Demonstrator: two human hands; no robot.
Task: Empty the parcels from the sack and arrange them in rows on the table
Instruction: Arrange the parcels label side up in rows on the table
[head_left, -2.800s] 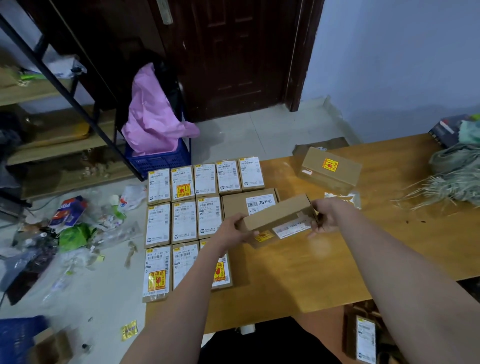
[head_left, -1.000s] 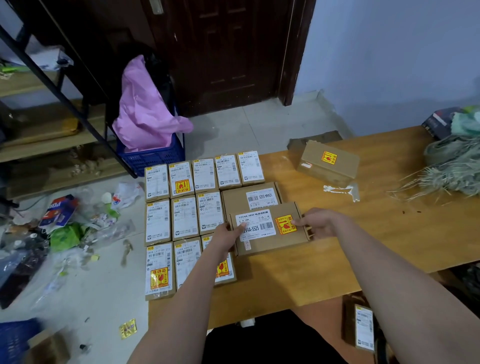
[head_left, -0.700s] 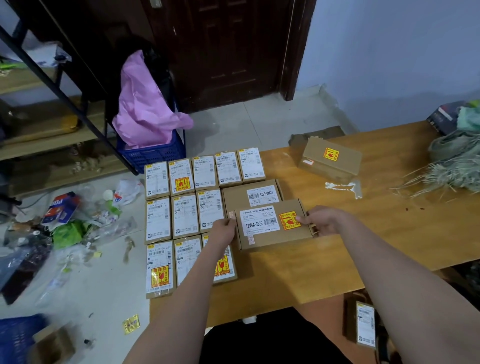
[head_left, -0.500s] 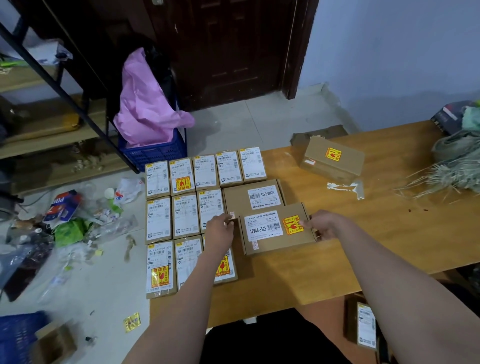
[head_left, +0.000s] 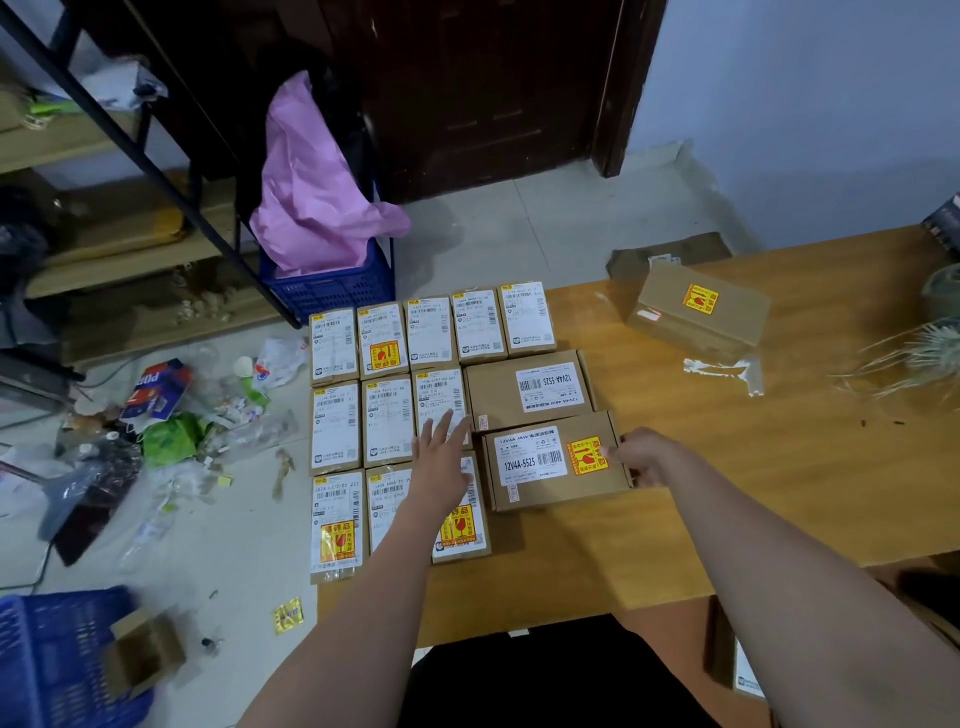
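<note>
Several small labelled parcels lie in three rows at the left end of the wooden table. Two wider brown parcels sit to their right: one in the middle row, and one just in front of it with a yellow fragile sticker. My right hand touches this front parcel's right edge with its fingertips. My left hand hovers flat, fingers spread, over the small parcels beside the front parcel's left edge. A taller brown box stands apart at the far right. The sack's frayed edge shows at the right.
Litter and plastic wrappers cover the floor to the left. A blue crate with pink plastic stands beyond the table, another blue crate at bottom left. Shelving rises on the left. A parcel lies below the table's near edge.
The wide parcel held in the air by both hands has been set flat on the table and slid against the rows. My left hand let go and opened over the small parcels.
</note>
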